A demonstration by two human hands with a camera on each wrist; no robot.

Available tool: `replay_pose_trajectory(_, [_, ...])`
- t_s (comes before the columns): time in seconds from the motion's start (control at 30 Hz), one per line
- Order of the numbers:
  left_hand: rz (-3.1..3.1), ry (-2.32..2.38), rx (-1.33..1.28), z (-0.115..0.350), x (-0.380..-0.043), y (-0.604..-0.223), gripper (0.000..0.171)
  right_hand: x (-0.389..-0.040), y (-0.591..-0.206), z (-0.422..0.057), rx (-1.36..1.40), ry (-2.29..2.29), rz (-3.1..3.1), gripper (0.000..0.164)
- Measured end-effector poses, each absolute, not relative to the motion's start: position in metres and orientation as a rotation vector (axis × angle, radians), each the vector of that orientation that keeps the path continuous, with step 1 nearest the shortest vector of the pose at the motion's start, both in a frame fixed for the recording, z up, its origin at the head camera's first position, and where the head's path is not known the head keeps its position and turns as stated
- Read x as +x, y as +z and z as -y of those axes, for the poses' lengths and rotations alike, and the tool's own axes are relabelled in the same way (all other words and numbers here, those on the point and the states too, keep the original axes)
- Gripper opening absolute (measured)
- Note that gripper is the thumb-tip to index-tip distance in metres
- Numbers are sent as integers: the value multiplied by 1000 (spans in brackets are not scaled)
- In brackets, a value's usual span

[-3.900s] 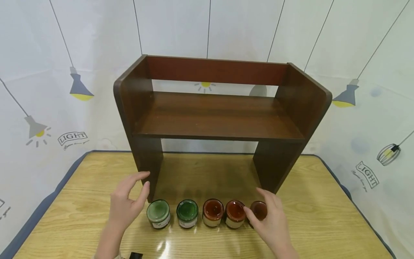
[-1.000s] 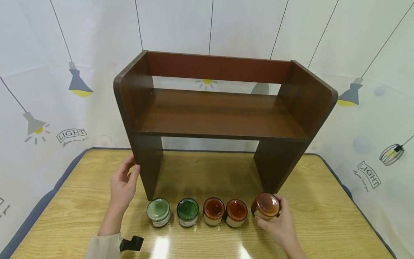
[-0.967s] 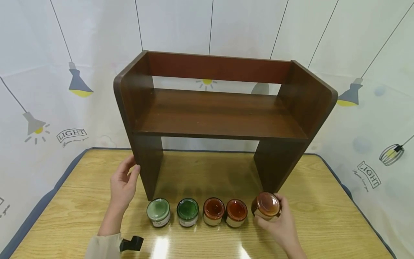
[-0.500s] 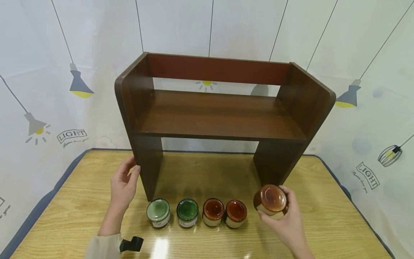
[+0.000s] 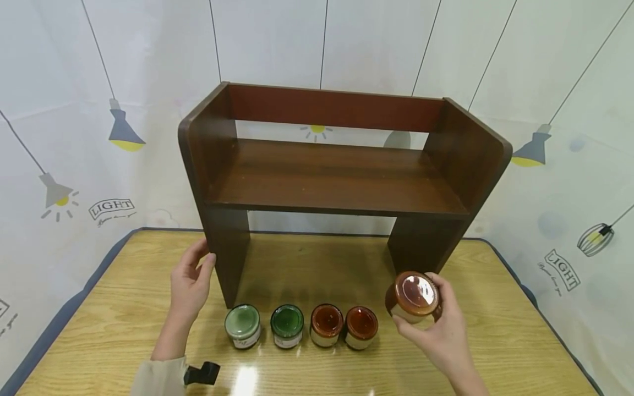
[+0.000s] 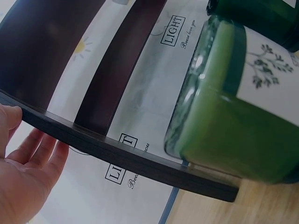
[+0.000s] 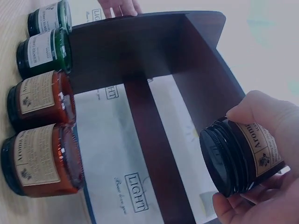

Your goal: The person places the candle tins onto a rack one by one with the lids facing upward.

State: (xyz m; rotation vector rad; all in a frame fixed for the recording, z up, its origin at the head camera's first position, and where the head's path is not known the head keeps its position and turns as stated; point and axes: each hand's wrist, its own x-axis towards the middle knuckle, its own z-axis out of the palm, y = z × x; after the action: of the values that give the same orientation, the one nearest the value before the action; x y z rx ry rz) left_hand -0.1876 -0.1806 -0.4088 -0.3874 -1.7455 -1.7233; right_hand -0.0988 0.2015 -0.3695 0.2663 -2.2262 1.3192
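My right hand [image 5: 443, 324] grips a brown glass candle jar [image 5: 413, 297] by its side, in front of the right leg of a dark wooden desk shelf [image 5: 322, 187]. In the right wrist view the jar's black lid [image 7: 217, 161] faces away from the palm, and a beige label [image 7: 264, 151] shows under the fingers. My left hand [image 5: 188, 280] holds the front edge of the shelf's left side panel [image 6: 117, 149], thumb at the edge and fingers along the outer face. A pale green candle jar [image 5: 242, 324] stands close by that panel's foot.
Along the shelf's front stand a dark green jar [image 5: 287, 324] and two red-brown jars [image 5: 327, 324] [image 5: 361, 327], base up on their lids. The wood-grain table [image 5: 500, 335] meets a white printed backdrop [image 5: 555, 181] behind. A black strap mount [image 5: 202, 373] sits at the left sleeve.
My right hand has taken hold of the rightmost brown jar, lifted it and moved it towards the shelf's right leg. Earlier, my left hand moved onto the side panel and has stayed there.
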Motion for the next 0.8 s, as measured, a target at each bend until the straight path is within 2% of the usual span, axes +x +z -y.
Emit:
replay_pose_trajectory(0.43, [1766, -1713, -366, 180, -187, -408, 28, -105, -339, -189, 353, 1413, 2191, 78])
replay_pose_trajectory(0.8, [1739, -1733, -381, 180, -188, -407, 27, -113, -316, -174, 604, 1509, 2010, 83])
